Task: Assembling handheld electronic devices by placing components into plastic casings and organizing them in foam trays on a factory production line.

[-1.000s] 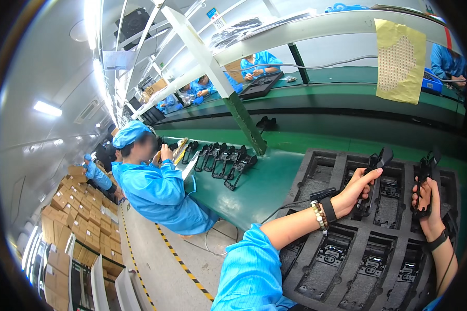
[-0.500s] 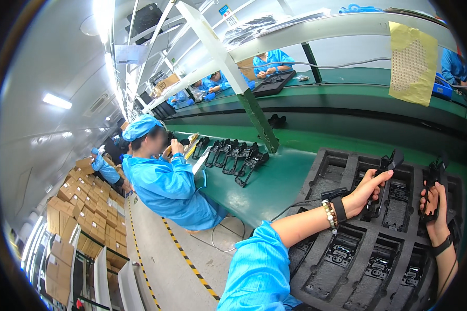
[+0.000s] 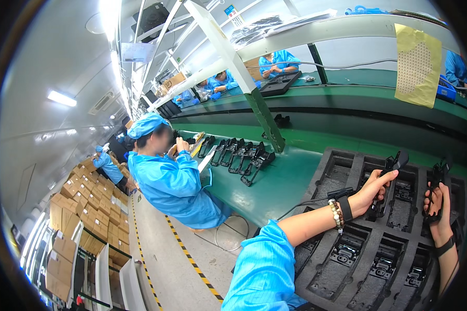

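My left hand (image 3: 374, 193) is closed around a black plastic frame part (image 3: 398, 161), its thumb lying along the top. On the far right, my right hand (image 3: 440, 210) grips a similar black plastic part (image 3: 438, 175) by its lower end. Both parts stand up over the dark grey foam tray (image 3: 366, 231). In its pockets sit several black parts with round openings, such as one black module (image 3: 383, 265) below my left hand. My left wrist bears a bead bracelet and a black strap; another strap is on my right wrist.
To the left, a co-worker (image 3: 166, 171) in blue sits at the green bench (image 3: 280, 179). Several black frames (image 3: 257, 165) lie in a row there. A green and white post (image 3: 254, 103) rises behind the tray, with a yellow sheet (image 3: 418, 65) hanging at right. Cartons (image 3: 83, 192) are stacked far left.
The whole view has shifted slightly, so the scene sits a little further right. Both hands keep hold of their black parts, in nearly the same place over the tray.
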Available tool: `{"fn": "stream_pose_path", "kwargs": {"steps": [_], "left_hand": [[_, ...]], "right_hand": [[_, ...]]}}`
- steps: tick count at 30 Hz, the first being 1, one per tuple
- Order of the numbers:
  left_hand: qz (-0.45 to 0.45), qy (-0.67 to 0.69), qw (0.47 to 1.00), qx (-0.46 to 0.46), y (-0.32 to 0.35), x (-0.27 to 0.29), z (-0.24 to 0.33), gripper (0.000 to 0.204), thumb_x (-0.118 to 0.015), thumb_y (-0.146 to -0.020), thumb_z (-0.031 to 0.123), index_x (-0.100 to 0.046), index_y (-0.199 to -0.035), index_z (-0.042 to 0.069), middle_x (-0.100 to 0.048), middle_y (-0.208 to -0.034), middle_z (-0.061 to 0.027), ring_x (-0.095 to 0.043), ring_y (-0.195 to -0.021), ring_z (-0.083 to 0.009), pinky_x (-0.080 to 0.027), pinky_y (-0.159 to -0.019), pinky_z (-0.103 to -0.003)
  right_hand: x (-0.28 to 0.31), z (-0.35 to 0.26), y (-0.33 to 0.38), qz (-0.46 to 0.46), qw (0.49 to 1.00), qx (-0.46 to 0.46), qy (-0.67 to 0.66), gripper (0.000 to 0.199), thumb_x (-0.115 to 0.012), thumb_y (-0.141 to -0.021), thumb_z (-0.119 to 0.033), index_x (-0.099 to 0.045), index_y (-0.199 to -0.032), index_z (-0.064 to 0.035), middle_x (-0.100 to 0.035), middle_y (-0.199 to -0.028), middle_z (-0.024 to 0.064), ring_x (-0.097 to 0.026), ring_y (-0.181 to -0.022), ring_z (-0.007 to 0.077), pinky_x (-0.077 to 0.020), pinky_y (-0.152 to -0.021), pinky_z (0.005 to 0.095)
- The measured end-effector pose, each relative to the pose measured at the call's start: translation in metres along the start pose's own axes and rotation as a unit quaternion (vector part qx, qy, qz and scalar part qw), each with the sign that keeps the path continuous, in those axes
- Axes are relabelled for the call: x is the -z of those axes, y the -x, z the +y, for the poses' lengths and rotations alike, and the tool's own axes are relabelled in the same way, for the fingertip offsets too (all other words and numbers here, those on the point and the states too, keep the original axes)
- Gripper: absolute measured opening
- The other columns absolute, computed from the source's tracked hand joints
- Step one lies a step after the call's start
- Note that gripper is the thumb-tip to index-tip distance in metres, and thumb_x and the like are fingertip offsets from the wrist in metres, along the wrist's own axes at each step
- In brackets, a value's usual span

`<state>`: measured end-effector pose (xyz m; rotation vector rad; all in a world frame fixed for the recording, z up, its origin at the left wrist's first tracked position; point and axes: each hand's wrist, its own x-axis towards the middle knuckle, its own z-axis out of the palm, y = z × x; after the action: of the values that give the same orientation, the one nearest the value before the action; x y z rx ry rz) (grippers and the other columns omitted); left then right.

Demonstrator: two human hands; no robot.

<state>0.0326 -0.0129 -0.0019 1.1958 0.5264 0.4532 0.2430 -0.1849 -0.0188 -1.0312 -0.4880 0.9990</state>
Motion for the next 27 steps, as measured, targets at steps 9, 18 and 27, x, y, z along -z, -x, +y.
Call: {"fn": "stream_pose_path", "kwargs": {"steps": [9,18,27], "left_hand": [[-0.001,0.001,1.0,-0.003,-0.0017,0.0007,-0.0007,0.052,-0.07,-0.084,0.053,-0.041,-0.1,0.012,-0.04,-0.081,0.0052,-0.036,-0.063,-0.0018,-0.034,-0.055,-0.018],[-0.003,-0.005,1.0,0.002,-0.0017,0.0027,-0.0024,0.054,-0.07,-0.083,0.055,-0.041,-0.1,0.012,-0.041,-0.083,0.0044,-0.037,-0.062,-0.0017,-0.035,-0.054,-0.017],[-0.001,-0.015,1.0,0.003,-0.0018,0.0017,-0.0002,0.055,-0.069,-0.083,0.056,-0.042,-0.1,0.012,-0.041,-0.083,0.0043,-0.037,-0.063,-0.0021,-0.034,-0.054,-0.017]], "right_hand": [[0.0001,-0.0023,-0.0009,-0.004,1.0,0.001,0.012,0.05,-0.054,-0.092,-0.053,-0.058,-0.115,-0.0096,-0.053,-0.083,-0.003,-0.05,-0.07,0.0073,-0.0404,-0.064,0.0206],[-0.0033,-0.0019,0.0021,0.006,1.0,-0.006,0.014,0.049,-0.053,-0.092,-0.053,-0.058,-0.114,-0.0098,-0.053,-0.083,-0.0032,-0.05,-0.069,0.0071,-0.0409,-0.064,0.0206],[-0.0053,-0.0059,0.0021,0.002,1.0,-0.007,0.014,0.048,-0.053,-0.092,-0.053,-0.058,-0.114,-0.0107,-0.053,-0.082,-0.0037,-0.051,-0.07,0.0067,-0.0405,-0.063,0.0199]]}}
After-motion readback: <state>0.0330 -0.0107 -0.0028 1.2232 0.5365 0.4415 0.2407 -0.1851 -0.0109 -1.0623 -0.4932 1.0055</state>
